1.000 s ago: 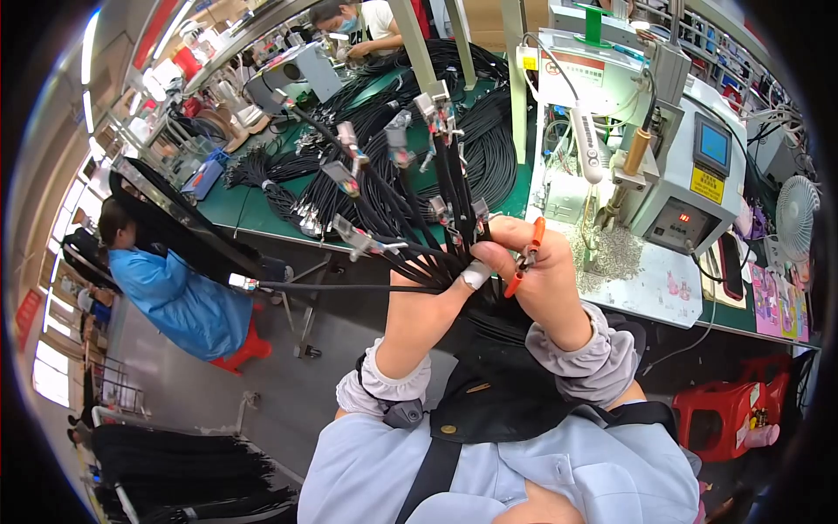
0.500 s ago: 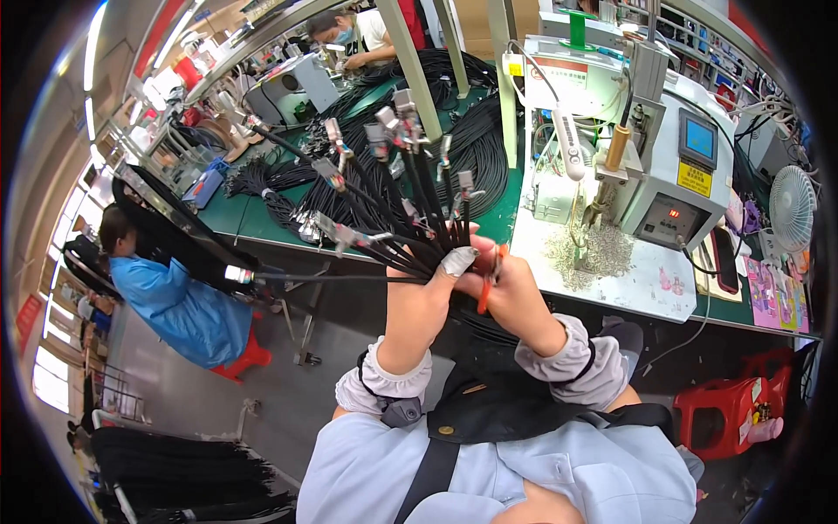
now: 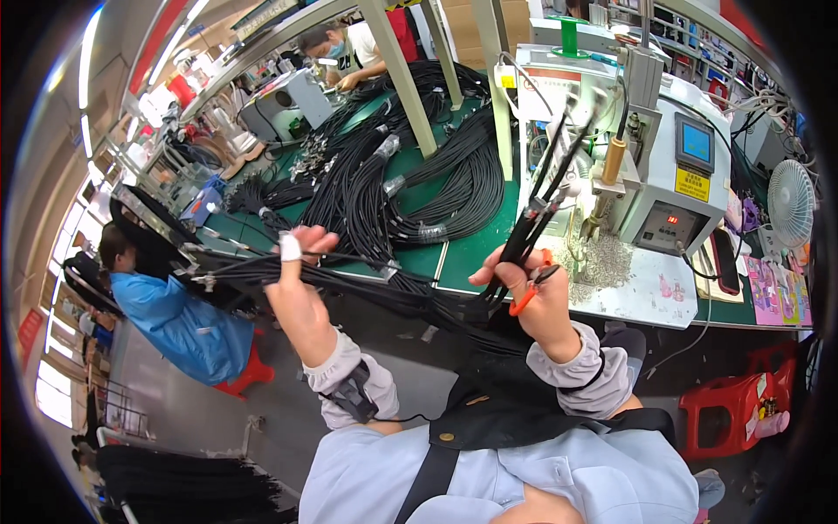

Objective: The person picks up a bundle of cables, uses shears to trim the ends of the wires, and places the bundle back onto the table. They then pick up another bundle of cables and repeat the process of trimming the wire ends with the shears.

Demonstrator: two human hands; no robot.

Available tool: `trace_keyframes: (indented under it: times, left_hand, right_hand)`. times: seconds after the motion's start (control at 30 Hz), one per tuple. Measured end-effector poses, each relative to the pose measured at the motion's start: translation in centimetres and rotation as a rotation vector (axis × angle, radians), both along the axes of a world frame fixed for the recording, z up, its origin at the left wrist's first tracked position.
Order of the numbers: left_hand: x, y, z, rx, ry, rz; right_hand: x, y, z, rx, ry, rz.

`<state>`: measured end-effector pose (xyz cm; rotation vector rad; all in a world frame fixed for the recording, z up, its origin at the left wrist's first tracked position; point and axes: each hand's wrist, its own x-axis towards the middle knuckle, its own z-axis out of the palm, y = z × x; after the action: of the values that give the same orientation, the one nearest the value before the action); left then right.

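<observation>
1. The right hand (image 3: 548,301) is closed round a few black cables (image 3: 524,237), with an orange-handled tool (image 3: 524,303) tucked in the same grip; from here I can't make out whether its blades are together.
2. Those gripped cables stand up out of the fist, their long axis pointing away from the person and leaning right, the far ends a blur near the machine (image 3: 655,199).
3. The left hand (image 3: 301,293) has its fingers spread and grips nothing that I can see; one digit wears a white wrap (image 3: 290,247).
4. A long crosswise bundle (image 3: 375,286) of black cable stretches from behind the left hand to just beneath the right fist, along the near edge of the green table (image 3: 467,265). Whether the left fingers touch it, I can't tell.
5. So the upright cables lie to the left hand's right, well apart from it, while the crosswise bundle passes right by it.
</observation>
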<state>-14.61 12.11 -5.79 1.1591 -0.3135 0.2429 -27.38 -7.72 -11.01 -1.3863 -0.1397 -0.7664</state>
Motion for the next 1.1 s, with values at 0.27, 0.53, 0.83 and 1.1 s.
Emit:
trace_keyframes:
  times: [0.27, 0.53, 0.83, 1.1]
  left_hand:
    - [-5.3, -7.6, -1.3, 0.060, 0.083, -0.715]
    - [-4.4, -7.9, -1.4, 0.328, -0.102, -0.516]
    - [-4.3, -8.6, -1.6, 0.190, -0.037, -0.608]
    - [-4.8, -8.9, -0.3, 0.133, -0.001, -0.736]
  right_hand:
    - [1.6, 0.5, -0.3, -0.327, 0.221, 0.010]
    - [1.7, 0.7, -1.5, -0.165, 0.155, -0.043]
    - [1.0, 0.2, -0.2, -0.322, 0.258, -0.071]
    - [0.7, 0.0, -0.3, -0.220, 0.278, 0.010]
